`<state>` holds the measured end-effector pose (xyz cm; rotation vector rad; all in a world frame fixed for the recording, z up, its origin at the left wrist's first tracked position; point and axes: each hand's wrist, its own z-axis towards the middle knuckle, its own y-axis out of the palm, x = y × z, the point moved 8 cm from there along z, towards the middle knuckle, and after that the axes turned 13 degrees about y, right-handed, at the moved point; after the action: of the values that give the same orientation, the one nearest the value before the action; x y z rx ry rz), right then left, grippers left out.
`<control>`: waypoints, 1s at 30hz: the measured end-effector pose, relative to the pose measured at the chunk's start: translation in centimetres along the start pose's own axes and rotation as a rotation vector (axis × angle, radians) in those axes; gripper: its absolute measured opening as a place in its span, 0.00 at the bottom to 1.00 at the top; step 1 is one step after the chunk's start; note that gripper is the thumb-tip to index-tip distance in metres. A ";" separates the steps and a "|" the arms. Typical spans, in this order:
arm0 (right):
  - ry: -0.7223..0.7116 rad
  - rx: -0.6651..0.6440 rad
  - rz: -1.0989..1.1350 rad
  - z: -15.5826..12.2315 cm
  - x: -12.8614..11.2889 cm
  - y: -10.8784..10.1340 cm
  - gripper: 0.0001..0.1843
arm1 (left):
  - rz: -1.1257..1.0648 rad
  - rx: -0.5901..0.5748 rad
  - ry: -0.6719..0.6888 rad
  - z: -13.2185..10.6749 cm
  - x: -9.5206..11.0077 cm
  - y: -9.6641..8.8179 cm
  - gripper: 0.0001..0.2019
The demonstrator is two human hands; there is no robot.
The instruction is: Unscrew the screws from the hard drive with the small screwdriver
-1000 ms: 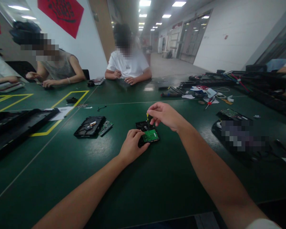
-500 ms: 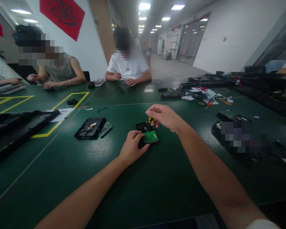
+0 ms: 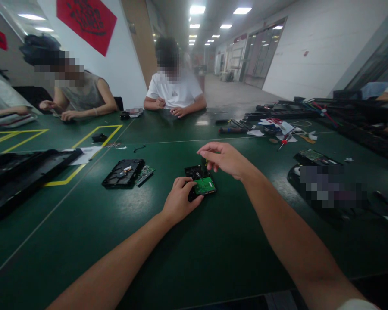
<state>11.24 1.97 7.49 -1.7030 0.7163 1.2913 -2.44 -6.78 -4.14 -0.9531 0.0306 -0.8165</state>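
A hard drive (image 3: pixel 194 171) lies on the green table in front of me, its green circuit board (image 3: pixel 206 185) facing up. My left hand (image 3: pixel 181 196) is closed on the drive's near left side, fingers on the board's edge and thumb along the front. Above the board, my right hand (image 3: pixel 221 158) pinches a screwdriver (image 3: pixel 203 171) held upright, its shaft pointing down at the board. Most of the handle is hidden by my fingers. The exact spot where the tip meets the board is too small to make out.
Left of the drive lie another hard drive (image 3: pixel 121 174) and a loose circuit board (image 3: pixel 145 175). A long black casing (image 3: pixel 29 181) is at the far left. A red screwdriver (image 3: pixel 284 141), cables and a drive (image 3: pixel 318 157) lie to the right. Several people sit around the table.
The screwdriver's yellow handle, visible between my right fingers before, is now mostly covered as the fingers have turned slightly. My left hand and the drive keep their place.
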 end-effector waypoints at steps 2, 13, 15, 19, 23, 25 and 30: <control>0.025 -0.009 0.022 0.1 0.2 -0.1 0.04 | 0.001 0.000 0.000 0.0 0.0 0.0 0.19; -0.030 0.039 -0.045 0.3 0.2 -0.5 0.07 | 0.003 -0.006 0.007 0.0 0.0 0.1 0.20; -0.030 0.037 -0.059 0.1 0.0 -0.4 0.07 | 0.001 -0.007 0.009 0.0 0.0 0.2 0.20; 0.011 0.025 -0.043 0.0 0.0 -0.1 0.05 | 0.008 -0.007 0.007 -0.1 -0.2 0.3 0.20; 0.046 0.061 -0.002 0.2 0.4 -0.3 0.02 | 0.007 -0.011 0.008 -0.1 -0.3 0.3 0.20; 0.049 0.065 -0.008 0.3 0.5 -0.3 0.02 | 0.004 -0.008 0.009 -0.1 -0.2 0.3 0.20; 0.001 0.068 -0.051 0.1 -0.1 -0.5 0.04 | -0.008 -0.001 0.006 0.0 -0.1 0.1 0.19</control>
<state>11.57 2.26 7.68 -1.6570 0.7048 1.2174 -2.44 -6.70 -4.28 -0.9528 0.0323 -0.8267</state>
